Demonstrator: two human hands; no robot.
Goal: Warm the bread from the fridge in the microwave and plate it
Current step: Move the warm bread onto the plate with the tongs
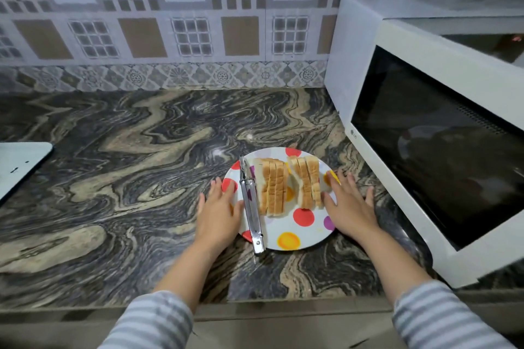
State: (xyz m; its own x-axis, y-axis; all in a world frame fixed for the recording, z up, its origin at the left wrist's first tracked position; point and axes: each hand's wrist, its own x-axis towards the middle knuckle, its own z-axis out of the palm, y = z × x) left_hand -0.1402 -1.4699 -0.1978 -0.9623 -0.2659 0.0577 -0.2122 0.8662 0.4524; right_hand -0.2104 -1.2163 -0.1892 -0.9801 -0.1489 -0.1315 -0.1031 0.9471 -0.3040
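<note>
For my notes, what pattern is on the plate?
White plate with red, yellow and purple polka dots, seen in the head view.

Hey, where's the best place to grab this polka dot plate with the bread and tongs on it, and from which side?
Probably by the rim at opposite edges, left hand from the left and right hand from the right, where they already are. The plate is flat and shallow. The tongs lie loose, overhanging the near rim, and the bread slices stand on edge, so keep it level.
</note>
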